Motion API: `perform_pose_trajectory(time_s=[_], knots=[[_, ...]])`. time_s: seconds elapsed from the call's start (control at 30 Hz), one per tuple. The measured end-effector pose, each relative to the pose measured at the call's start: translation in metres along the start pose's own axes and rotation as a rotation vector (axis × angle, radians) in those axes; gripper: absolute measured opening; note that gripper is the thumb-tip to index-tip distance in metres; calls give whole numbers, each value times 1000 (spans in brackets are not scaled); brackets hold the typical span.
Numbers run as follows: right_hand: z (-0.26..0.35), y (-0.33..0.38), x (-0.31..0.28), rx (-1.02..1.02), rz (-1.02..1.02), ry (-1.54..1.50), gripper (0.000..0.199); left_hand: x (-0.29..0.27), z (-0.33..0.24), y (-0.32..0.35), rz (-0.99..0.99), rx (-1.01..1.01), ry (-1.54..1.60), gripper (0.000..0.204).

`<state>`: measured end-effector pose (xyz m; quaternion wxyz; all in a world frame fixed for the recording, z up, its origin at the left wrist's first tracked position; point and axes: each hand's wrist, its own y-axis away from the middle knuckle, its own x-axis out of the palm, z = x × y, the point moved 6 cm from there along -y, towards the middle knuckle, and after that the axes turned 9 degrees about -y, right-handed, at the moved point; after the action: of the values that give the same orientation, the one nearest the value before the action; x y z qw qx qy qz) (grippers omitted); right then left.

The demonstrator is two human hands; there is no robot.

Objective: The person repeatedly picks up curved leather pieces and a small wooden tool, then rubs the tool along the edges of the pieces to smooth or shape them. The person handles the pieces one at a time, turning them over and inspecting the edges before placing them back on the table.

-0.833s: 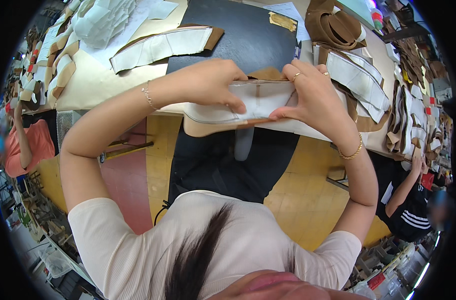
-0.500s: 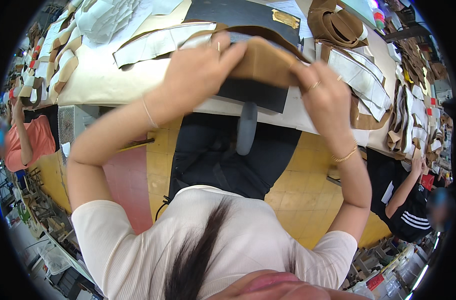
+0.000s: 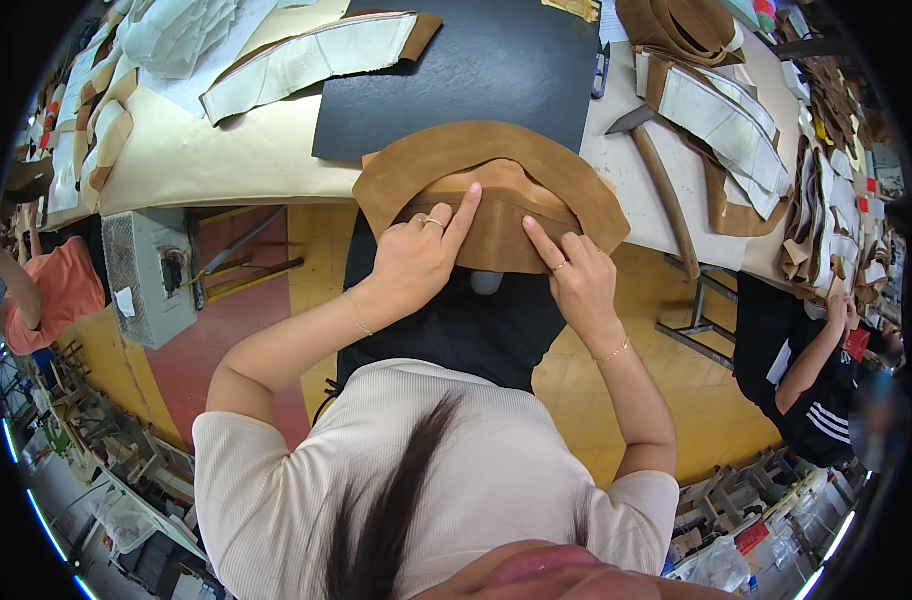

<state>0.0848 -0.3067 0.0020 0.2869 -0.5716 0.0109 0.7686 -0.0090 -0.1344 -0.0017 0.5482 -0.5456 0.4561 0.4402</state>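
the near edge of the curved tan suede leather piece (image 3: 496,185) is hidden behind the two hands, and its lower part hangs over the table (image 3: 226,160) edge, so its full outline cannot be made out. the far ends of the table are cut off by the dark rim of the view, and the stacks at the right are bent and blurred there. no container with visible contents can be made out.

the tan piece lies at the near table edge, partly on a black rectangular mat (image 3: 476,70). the left hand (image 3: 416,260) is pressed flat on its lower left part, index finger stretched up onto the middle fold; nothing is clenched in this grip. the right hand (image 3: 581,280) is laid on the lower right part, fingers extended and touching the leather, likewise released. a wooden-handled hammer (image 3: 661,185) lies just right of the piece. white-lined leather strips (image 3: 316,55) lie beyond the mat.
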Motion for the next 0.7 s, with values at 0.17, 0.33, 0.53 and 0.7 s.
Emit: perform_pose_trajectory(time_s=[0.17, 0.33, 0.53, 0.7], knots=[[-1, 6, 18, 52, -42, -91, 77, 13, -7, 3, 10, -49, 27, 85], [-7, 4, 13, 40, 25, -38, 74, 18, -8, 3, 29, -43, 22, 88], [-10, 8, 31, 52, 4, -136, 74, 22, -11, 6, 37, -88, 117, 86], [-7, 12, 45, 58, -55, -188, 74, 27, -14, 6, 120, -119, 168, 87]])
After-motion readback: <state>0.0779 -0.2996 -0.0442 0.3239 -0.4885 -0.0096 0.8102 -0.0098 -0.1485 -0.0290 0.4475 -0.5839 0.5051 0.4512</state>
